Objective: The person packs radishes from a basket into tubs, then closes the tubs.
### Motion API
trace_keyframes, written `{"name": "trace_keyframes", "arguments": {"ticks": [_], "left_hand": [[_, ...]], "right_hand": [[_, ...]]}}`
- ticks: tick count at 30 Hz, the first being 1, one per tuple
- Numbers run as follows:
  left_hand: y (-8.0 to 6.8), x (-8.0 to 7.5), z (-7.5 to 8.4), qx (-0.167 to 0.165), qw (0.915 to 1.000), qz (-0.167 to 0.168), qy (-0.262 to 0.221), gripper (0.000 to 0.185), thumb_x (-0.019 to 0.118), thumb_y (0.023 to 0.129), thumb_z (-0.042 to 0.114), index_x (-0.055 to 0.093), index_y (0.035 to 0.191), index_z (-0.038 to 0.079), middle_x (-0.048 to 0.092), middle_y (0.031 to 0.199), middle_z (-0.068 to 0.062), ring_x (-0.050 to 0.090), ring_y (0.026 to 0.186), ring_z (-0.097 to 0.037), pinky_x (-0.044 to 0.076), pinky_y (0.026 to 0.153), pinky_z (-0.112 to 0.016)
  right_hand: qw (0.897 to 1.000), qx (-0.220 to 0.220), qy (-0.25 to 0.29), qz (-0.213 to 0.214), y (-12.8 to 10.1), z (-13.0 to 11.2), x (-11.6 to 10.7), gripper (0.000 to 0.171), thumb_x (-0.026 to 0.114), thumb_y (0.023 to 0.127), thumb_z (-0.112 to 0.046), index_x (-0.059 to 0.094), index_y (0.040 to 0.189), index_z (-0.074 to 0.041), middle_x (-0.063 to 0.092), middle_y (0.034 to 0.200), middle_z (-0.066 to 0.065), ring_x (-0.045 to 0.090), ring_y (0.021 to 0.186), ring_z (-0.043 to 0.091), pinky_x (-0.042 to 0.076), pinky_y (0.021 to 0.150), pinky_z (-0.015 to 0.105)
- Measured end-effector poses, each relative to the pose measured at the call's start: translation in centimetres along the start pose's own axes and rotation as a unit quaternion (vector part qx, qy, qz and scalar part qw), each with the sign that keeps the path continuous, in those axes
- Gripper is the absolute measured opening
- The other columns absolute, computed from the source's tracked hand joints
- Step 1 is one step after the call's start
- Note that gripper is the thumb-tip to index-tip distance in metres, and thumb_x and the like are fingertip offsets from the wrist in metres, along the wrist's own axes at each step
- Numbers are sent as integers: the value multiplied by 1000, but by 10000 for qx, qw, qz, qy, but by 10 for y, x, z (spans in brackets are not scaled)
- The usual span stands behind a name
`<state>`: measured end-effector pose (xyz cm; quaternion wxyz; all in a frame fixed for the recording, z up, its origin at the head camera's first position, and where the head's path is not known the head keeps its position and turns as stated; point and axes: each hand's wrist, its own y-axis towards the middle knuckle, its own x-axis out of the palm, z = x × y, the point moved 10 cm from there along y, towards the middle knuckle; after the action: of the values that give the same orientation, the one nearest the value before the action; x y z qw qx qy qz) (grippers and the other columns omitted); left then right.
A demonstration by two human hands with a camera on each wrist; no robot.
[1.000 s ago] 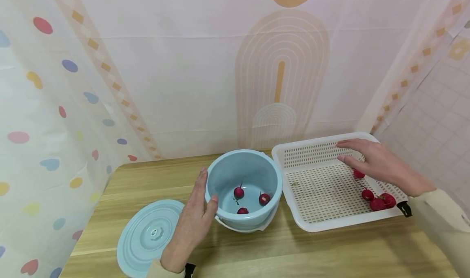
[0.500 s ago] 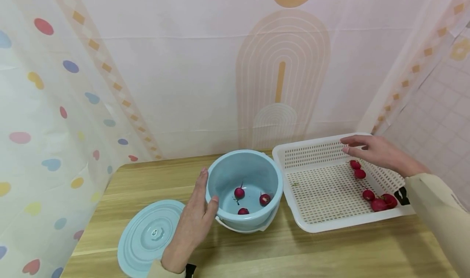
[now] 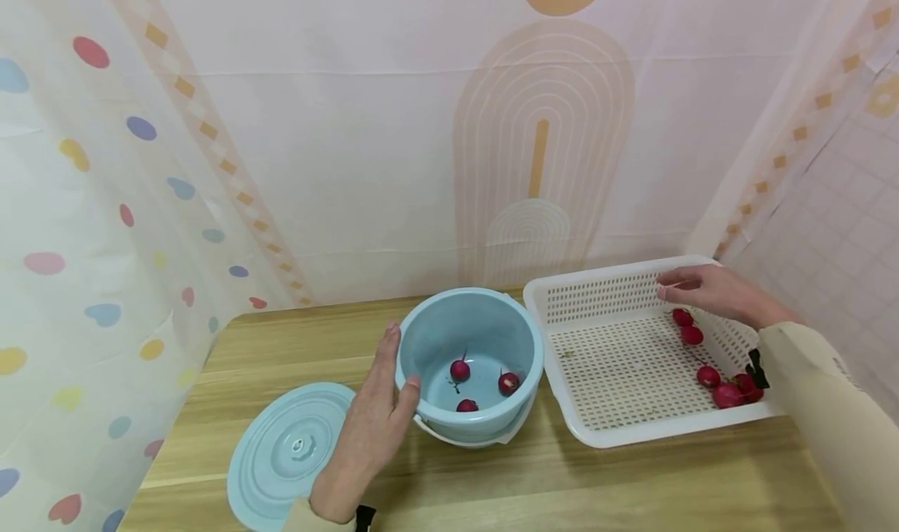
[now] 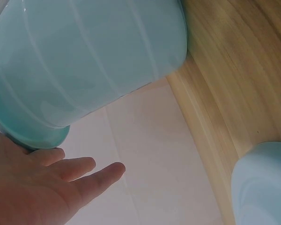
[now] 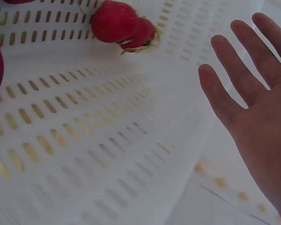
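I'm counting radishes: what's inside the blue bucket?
Three radishes and a small dark scrap show in the blue bucket. Its near rim partly covers the nearest radish and hides the floor's near edge; anything there can't be seen.

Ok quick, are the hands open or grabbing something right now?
Left hand: open, touching the bucket.
Right hand: open, over the basket, holding nothing.

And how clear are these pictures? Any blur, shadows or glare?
Head view: fairly crisp, soft shadow on the table near the right sleeve; left wrist view: dimmer, pale streaks on the bucket, glare or ridges unclear; right wrist view: hazy, the white basket washed out in places.
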<state>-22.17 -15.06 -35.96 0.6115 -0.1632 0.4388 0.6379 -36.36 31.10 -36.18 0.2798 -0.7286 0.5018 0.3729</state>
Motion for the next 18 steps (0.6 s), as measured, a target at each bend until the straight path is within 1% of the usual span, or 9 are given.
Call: {"name": "trace_keyframes", "arguments": {"ticks": [4,7,12,18], "left_hand": [[-1,-1,0,-1,10000,19,-15,70,50,107,26,18,166,7,20,172,-10,26,154,-33,30,118,-57],[-2,-2,-1,-24,10000,28,-12,70,50,107,26,17,166,7,19,172,-9,26,154,-33,30,119,-57],[-3,-1,0,-57,10000,21,-8,70,50,107,28,17,166,8,19,172,-9,26,154,-33,30,118,-57],[-4,0,-1,-152,9999,-26,-1,71,50,107,32,18,166,10,18,173,-3,29,154,-31,34,116,-55]], "right_hand": [[9998,121,-7,-137,4,6,8,60,61,103,-41,58,142,5,56,142,31,53,128,54,48,98,66],[9996,139,10,-246,5,11,13,60,62,104,-36,53,144,8,53,144,35,50,129,57,49,98,67],[9988,44,80,-486,2,17,21,60,62,104,-26,46,145,14,46,146,41,44,131,62,47,99,67],[9975,-15,30,-709,-1,25,30,67,64,103,-22,36,148,19,42,146,43,42,132,62,46,100,67]]}}
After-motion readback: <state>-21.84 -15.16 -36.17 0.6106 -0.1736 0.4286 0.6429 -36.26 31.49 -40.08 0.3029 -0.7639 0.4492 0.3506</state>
